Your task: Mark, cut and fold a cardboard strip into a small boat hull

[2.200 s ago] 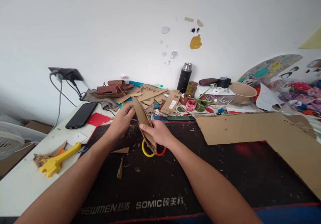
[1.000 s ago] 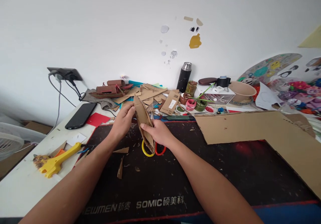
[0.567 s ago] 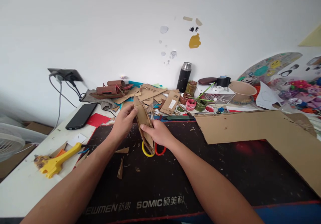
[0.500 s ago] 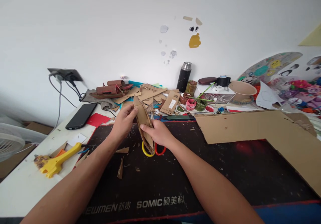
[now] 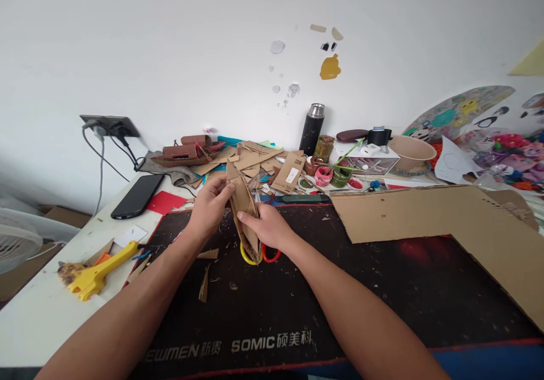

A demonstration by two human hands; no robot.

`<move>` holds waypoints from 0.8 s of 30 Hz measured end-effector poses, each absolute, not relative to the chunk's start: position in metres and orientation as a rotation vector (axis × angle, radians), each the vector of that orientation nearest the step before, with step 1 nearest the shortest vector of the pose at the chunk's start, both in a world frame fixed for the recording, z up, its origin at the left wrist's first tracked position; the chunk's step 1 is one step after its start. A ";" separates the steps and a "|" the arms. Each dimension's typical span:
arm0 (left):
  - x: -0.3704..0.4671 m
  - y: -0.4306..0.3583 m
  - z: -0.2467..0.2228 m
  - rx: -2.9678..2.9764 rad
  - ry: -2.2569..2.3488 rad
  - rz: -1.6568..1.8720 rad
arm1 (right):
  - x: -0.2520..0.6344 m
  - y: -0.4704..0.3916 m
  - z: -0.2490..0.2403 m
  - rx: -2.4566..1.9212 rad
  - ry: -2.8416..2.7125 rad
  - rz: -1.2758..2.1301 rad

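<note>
Between my two hands is a folded, boat-like cardboard piece (image 5: 243,198), tilted with its pointed top leaning left. My left hand (image 5: 211,203) pinches its upper left edge between thumb and fingers. Lower on the right side, my right hand (image 5: 267,224) grips it, the thumb lying across the inner face and the fingers hidden behind. Under the lower tip lie scissors with one yellow and one red handle loop (image 5: 272,254); the cardboard covers part of them. Small cardboard scraps (image 5: 204,285) rest on the black mat (image 5: 263,306) beside my left forearm.
A large angled cardboard sheet (image 5: 399,212) covers the mat's right side. To the left are a yellow glue gun (image 5: 100,272) and a black phone (image 5: 137,197). Along the wall stand a black flask (image 5: 312,130), open paint pots (image 5: 323,176), a cardboard pile (image 5: 255,157) and a bowl (image 5: 411,152).
</note>
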State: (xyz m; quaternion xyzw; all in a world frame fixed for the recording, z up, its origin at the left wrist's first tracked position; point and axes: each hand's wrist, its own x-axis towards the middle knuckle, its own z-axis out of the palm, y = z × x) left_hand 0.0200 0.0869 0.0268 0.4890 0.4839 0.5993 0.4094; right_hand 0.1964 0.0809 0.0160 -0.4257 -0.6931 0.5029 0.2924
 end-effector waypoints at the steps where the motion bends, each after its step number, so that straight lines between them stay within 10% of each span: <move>1: 0.020 0.087 0.027 1.232 1.219 1.509 | 0.196 0.081 0.015 -1.129 -1.846 1.340; 24: 0.019 0.086 0.038 1.164 1.286 1.795 | 0.197 0.082 0.018 -0.970 -1.511 1.889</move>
